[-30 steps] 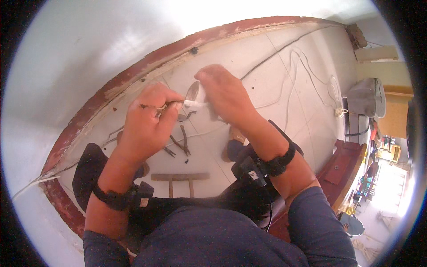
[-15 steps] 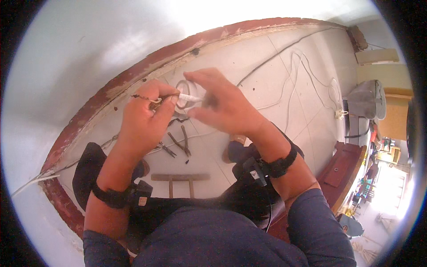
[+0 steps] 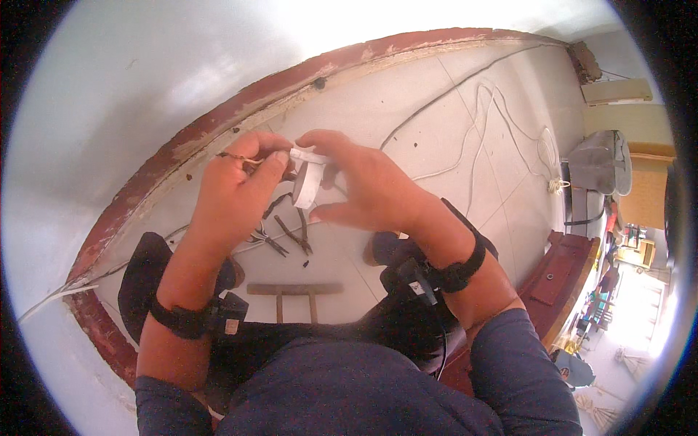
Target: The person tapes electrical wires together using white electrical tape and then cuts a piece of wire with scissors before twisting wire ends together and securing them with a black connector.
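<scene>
My left hand (image 3: 243, 189) is closed, thumb and fingers pinching dark, thin wire ends (image 3: 240, 158) that stick out at its left side. White tape (image 3: 299, 155) is wrapped at the tip beside its thumb. From it hangs a roll of white tape (image 3: 308, 184), tilted, with its hole partly showing. My right hand (image 3: 371, 182) curves around the roll, thumb spread below and index finger above by the wrapped end; the fingers behind are partly hidden. Under my hands lie pliers (image 3: 293, 231) with brownish handles and a dark cable with several stripped ends (image 3: 273, 245).
A small wooden stool-like frame (image 3: 294, 289) sits between my feet. Looped white cable (image 3: 476, 123) and a dark cable (image 3: 436, 98) cross the tiled floor. A red-brown skirting (image 3: 240, 105) borders the wall; a grey bag-like object (image 3: 600, 163) and dark red board (image 3: 552, 280) are at right.
The tape roll has swung down and now hangs below the wrapped end. My right hand has shifted slightly down and its index finger has come closer to the tape. My left hand keeps its pinch.
</scene>
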Tool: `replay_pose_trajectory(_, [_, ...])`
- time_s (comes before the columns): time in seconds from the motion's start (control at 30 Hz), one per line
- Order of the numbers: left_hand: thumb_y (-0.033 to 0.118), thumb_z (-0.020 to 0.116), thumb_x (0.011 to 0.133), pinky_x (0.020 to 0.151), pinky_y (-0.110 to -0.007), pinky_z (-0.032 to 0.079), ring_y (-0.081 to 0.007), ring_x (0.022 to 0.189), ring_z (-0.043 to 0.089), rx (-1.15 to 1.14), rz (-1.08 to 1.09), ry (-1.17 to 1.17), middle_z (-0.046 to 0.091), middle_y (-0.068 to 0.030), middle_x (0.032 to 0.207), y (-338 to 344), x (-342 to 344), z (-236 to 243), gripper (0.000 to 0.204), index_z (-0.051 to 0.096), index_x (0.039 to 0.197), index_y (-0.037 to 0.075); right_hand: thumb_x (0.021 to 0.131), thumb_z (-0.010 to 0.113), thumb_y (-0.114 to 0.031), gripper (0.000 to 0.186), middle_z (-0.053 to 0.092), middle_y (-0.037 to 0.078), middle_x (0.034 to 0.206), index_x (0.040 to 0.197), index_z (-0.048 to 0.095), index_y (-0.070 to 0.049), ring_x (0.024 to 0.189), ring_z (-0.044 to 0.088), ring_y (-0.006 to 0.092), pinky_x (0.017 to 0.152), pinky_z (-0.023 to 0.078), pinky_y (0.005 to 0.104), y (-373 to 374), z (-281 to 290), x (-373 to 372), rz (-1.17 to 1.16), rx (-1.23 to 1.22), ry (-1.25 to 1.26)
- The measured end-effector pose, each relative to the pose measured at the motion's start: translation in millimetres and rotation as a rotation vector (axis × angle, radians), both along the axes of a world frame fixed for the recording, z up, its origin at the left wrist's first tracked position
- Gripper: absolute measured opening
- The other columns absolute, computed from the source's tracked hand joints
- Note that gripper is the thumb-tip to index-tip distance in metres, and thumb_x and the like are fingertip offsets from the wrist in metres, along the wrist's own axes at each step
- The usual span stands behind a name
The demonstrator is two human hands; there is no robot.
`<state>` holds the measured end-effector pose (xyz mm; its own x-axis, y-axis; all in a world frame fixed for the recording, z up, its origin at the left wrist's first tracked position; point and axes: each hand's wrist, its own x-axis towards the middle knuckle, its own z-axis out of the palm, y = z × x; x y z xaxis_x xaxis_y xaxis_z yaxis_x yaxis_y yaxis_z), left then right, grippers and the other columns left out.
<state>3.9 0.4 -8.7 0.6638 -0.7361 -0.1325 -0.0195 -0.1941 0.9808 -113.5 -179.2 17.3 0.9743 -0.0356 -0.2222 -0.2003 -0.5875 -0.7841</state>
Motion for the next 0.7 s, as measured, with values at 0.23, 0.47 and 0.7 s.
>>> replay_pose_trajectory(0.23, [0.012,0.056,0.097,0.079,-0.027,0.051,-0.0114,0.088,0.065,-0.022,0.043,0.119,0.071,-0.0072,0.093,-1.9,1.1,4.5,0.021,0.065,0.112,0.000,0.066,0.087,-0.019,0.078,0.066,0.017,0.113,0.134,0.049,-0.010,0.094,0.067,0.0323,0.082,0.054,0.0401,13.2,-8.3,-1.7,-0.042,-0.169,-0.216])
replay_pose_trajectory(0.47, [0.011,0.056,0.096,0.082,-0.027,0.051,-0.0115,0.090,0.065,-0.029,0.020,0.215,0.070,-0.0056,0.094,0.4,4.5,4.7,0.022,0.067,0.109,-0.001,0.061,0.087,-0.018,0.075,0.066,0.013,0.107,0.130,0.058,-0.012,0.090,0.067,0.0280,0.073,0.055,0.0362,12.1,-13.5,-5.0,-0.017,-0.237,-0.358])
replay_pose_trajectory(0.7, [0.012,0.058,0.095,0.081,-0.026,0.050,-0.0096,0.089,0.063,-0.134,-0.024,0.319,0.069,-0.0029,0.093,1.8,8.0,6.7,0.020,0.068,0.108,-0.001,0.055,0.086,-0.014,0.078,0.060,0.012,0.108,0.129,0.062,-0.014,0.099,0.060,0.0284,0.077,0.053,0.0360,8.2,-11.5,-5.3,-0.053,-0.149,-0.552])
